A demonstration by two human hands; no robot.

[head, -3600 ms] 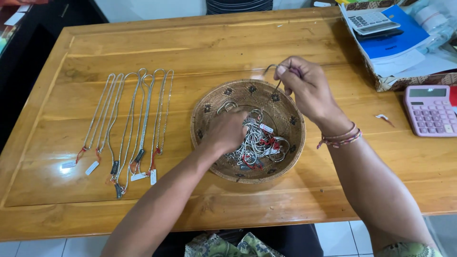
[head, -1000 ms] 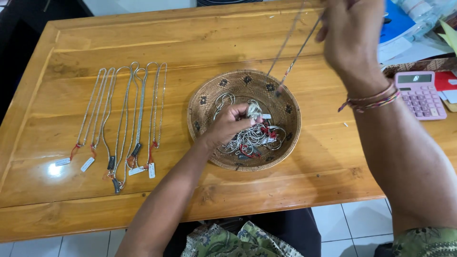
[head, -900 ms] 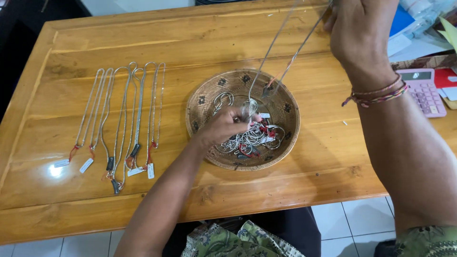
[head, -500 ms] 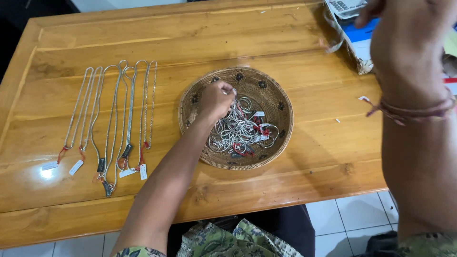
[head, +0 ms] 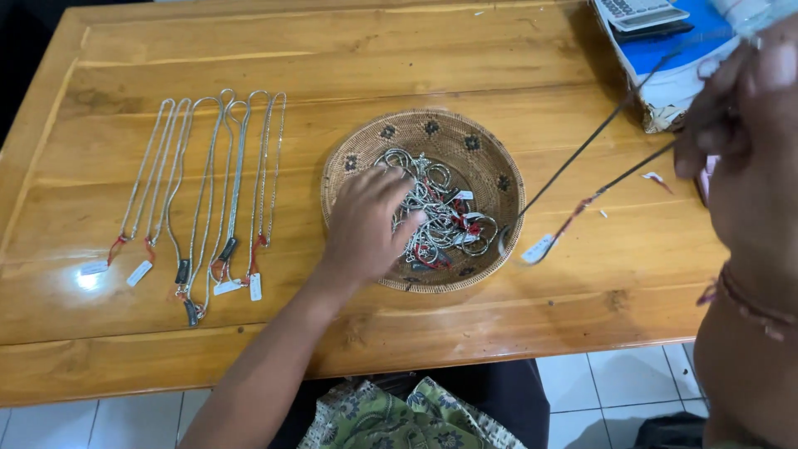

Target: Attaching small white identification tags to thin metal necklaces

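A round woven basket [head: 490, 158] sits mid-table, filled with a tangle of silver chains [head: 445, 216] with small tags. My left hand [head: 366, 220] rests in the basket's left side, fingers spread on the chains. Raised close to the camera at the right, my right hand [head: 744, 125] pinches one long silver chain [head: 598, 141] that hangs down doubled, its white tag [head: 536, 248] dangling by the basket's right rim. Several tagged chains [head: 212, 187] lie stretched out in a row on the table to the left.
The wooden table [head: 249, 50] has its front edge near me, with white floor tiles below. A blue-and-white box [head: 665, 71] with a calculator [head: 636, 10] on top stands at the back right. Patterned green cloth [head: 391, 416] lies on my lap.
My right hand has lifted a chain out of the basket and pulled it up and to the right, close to the camera. My left hand stays in the basket.
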